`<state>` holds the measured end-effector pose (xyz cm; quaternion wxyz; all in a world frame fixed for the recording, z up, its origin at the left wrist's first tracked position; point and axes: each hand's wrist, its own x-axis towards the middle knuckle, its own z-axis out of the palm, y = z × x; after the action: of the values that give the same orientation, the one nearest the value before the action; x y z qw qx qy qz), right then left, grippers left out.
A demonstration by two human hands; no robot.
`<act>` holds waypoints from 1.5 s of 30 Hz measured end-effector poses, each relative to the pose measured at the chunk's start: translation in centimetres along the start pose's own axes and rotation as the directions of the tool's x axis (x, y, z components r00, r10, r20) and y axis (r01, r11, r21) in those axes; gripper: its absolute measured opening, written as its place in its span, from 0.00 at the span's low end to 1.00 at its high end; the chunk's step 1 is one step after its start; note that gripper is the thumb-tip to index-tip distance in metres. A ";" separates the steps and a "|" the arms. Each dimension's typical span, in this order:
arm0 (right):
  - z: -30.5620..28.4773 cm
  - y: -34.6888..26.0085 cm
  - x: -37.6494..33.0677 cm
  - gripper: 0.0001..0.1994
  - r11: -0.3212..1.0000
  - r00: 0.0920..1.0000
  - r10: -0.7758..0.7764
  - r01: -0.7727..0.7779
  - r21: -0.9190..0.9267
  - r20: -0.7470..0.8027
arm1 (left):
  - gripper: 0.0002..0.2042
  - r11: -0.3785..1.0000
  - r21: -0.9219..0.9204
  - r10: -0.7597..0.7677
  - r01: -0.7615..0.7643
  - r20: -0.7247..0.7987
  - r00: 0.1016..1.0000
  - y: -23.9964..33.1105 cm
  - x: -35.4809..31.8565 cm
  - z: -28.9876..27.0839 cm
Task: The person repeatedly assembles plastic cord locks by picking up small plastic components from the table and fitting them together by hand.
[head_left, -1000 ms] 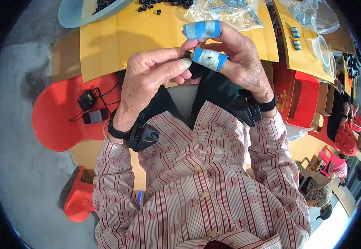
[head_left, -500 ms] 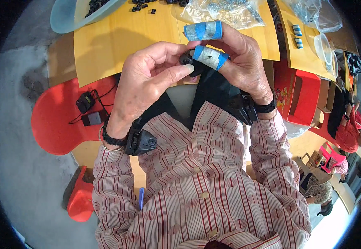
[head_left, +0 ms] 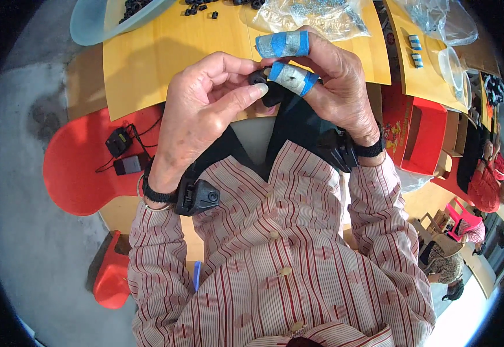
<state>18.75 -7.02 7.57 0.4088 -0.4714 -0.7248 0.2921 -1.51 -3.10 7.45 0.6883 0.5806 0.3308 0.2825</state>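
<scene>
A small black round part (head_left: 257,78) is pinched between the thumb and forefinger of my left hand (head_left: 197,110), just over the near edge of the yellow table. My right hand (head_left: 339,81) meets it from the other side, with blue and whitish tape wrapped round its thumb and forefinger. The right fingertips close against the same black part, and much of it is hidden behind the taped thumb. Both wrists carry black straps with black devices.
On the yellow table (head_left: 153,69) lie several loose black parts (head_left: 214,15), a translucent tub (head_left: 90,26) of black pieces and a clear bag (head_left: 315,20) of small metal pieces. A red chair (head_left: 72,168) holds black adapters at left. Red boxes (head_left: 425,136) and other people are at right.
The black part has turned slightly in my fingers, and my left thumb and forefinger have shifted a little upward. My right hand has hardly moved.
</scene>
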 end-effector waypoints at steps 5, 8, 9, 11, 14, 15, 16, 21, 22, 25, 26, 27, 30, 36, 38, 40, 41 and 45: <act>0.9 0.4 0.0 0.15 0.998 0.991 -0.060 0.062 0.013 -0.122 | 0.11 0.996 -0.031 -0.084 0.085 0.039 0.996 0.5 0.0 -0.4; 0.5 0.2 -0.1 0.14 0.997 0.998 -0.036 0.033 -0.066 -0.045 | 0.11 0.995 -0.005 -0.102 0.102 0.044 0.994 0.4 0.3 -0.6; 0.4 0.1 -0.1 0.14 0.997 0.998 -0.036 0.033 -0.066 -0.044 | 0.09 0.993 -0.024 -0.110 0.112 0.060 0.992 0.4 0.3 -0.6; 0.3 -0.1 0.1 0.16 0.973 0.987 -0.154 0.143 -0.179 -0.050 | 0.09 0.994 -0.047 -0.098 0.101 0.056 0.994 0.2 0.4 -0.5; 1.2 0.2 0.2 0.19 0.947 0.952 -0.267 0.230 -0.226 -0.149 | 0.10 0.993 -0.079 -0.086 0.090 0.055 0.995 -0.5 0.4 -0.6; 1.4 0.2 0.1 0.19 0.946 0.952 -0.267 0.231 -0.226 -0.148 | 0.10 0.992 -0.088 -0.087 0.092 0.060 0.994 -0.7 0.4 -0.7; 1.5 0.2 -0.2 0.19 0.947 0.952 -0.262 0.222 -0.231 -0.159 | 0.10 0.992 -0.089 -0.086 0.092 0.059 0.994 -0.7 0.4 -0.6; 1.4 0.2 -0.5 0.20 0.941 0.961 -0.257 0.223 -0.256 -0.107 | 0.10 0.976 -0.180 -0.105 0.122 0.102 0.989 -1.0 0.6 -0.7; 1.5 0.3 -0.6 0.19 0.944 0.961 -0.253 0.221 -0.246 -0.108 | 0.10 0.976 -0.180 -0.105 0.123 0.102 0.989 -1.0 0.6 -0.7; 1.4 0.7 -1.0 0.18 0.952 0.966 -0.238 0.211 -0.222 -0.102 | 0.09 0.974 -0.182 -0.115 0.132 0.103 0.988 -1.2 0.7 -0.4; 1.4 0.8 -1.1 0.17 0.957 0.969 -0.229 0.206 -0.205 -0.097 | 0.09 0.979 -0.177 -0.089 0.104 0.091 0.992 -1.5 0.7 -0.4; 1.3 0.7 -1.0 0.17 0.957 0.968 -0.229 0.206 -0.205 -0.097 | 0.09 0.982 -0.171 -0.063 0.076 0.079 0.995 -1.7 0.6 -0.4; 1.4 0.5 -1.0 0.15 0.964 0.971 -0.219 0.201 -0.173 -0.091 | 0.08 0.989 -0.145 0.001 0.001 0.014 1.000 -2.5 0.5 -0.2; 1.0 0.9 -1.3 0.16 0.997 0.991 -0.080 0.078 -0.023 -0.108 | 0.08 0.971 0.183 0.173 -0.155 -0.088 0.981 -2.2 0.8 0.2; 0.9 0.7 -1.5 0.19 0.852 0.941 0.317 -0.229 0.470 -0.116 | 0.08 0.912 0.327 0.289 -0.247 -0.088 0.953 -2.5 0.9 -0.1; 0.0 1.5 -1.9 0.20 0.741 0.918 0.396 -0.341 0.579 0.035 | 0.08 0.824 0.464 0.401 -0.325 -0.072 0.913 -2.6 1.0 -0.2; -0.1 1.7 -2.1 0.22 0.603 0.874 0.446 -0.454 0.656 0.194 | 0.08 0.781 0.503 0.460 -0.370 -0.063 0.886 -2.6 1.0 -0.1; 1.0 1.6 -2.1 0.22 0.637 0.901 0.316 -0.434 0.637 0.298 | 0.07 0.690 0.568 0.560 -0.449 -0.026 0.828 -2.5 1.0 0.6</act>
<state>19.06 -8.42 5.10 0.4253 -0.4003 -0.4791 0.6553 -0.37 -3.13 4.91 0.3553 0.7872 0.2894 0.4126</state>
